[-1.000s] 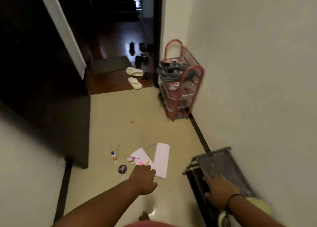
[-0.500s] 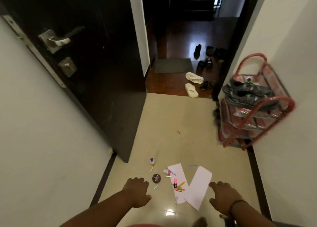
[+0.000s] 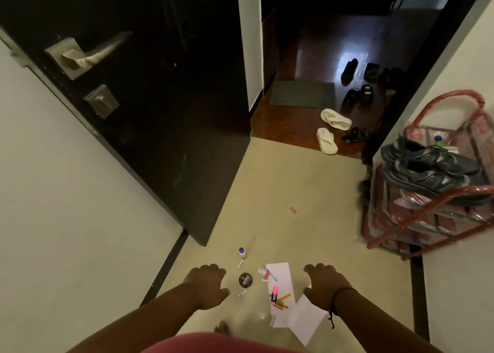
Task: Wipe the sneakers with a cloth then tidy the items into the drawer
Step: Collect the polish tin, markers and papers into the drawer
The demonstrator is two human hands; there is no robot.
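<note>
Up on the rack, sneakers untouched; both hands empty over the floor clutter

Resting side by side on the top shelf of the red shoe rack (image 3: pixel 417 219): dark grey sneakers (image 3: pixel 433 165), against the right wall, well apart from either hand. Just behind them on the same shelf, a green bottle with a blue cap (image 3: pixel 439 140). No contact between hands and shoes.

Lower down, scattered over the pale floor (image 3: pixel 288 181): two white paper sheets (image 3: pixel 302 320), overlapping at one corner; a pink highlighter (image 3: pixel 274 295) with a few yellow and orange sticks on the longer sheet; a round black tin (image 3: pixel 245 280) just left of that sheet; a glue bottle with a blue cap (image 3: pixel 242 252) beyond the tin; several small white sticks nearby. Farther along the floor, alone, a small orange piece (image 3: pixel 293 210).

Held out above this clutter, palm down: left hand (image 3: pixel 207 286), fingers loosely bent, gripping nothing, just left of the tin. Likewise the right hand (image 3: pixel 324 286), fingers loosely curled and empty, a dark band on the wrist, hovering over the edge of the paper sheets.

Along the left, a black door (image 3: pixel 165 85) standing open, with a metal lever handle (image 3: pixel 91 53). Beyond the doorway, on dark wooden flooring: a grey mat (image 3: pixel 302 93), a pair of white slippers (image 3: pixel 330 131), and several dark shoes (image 3: pixel 358 85).

At the bottom edge, a strip of reddish clothing and the toes of one foot.
</note>
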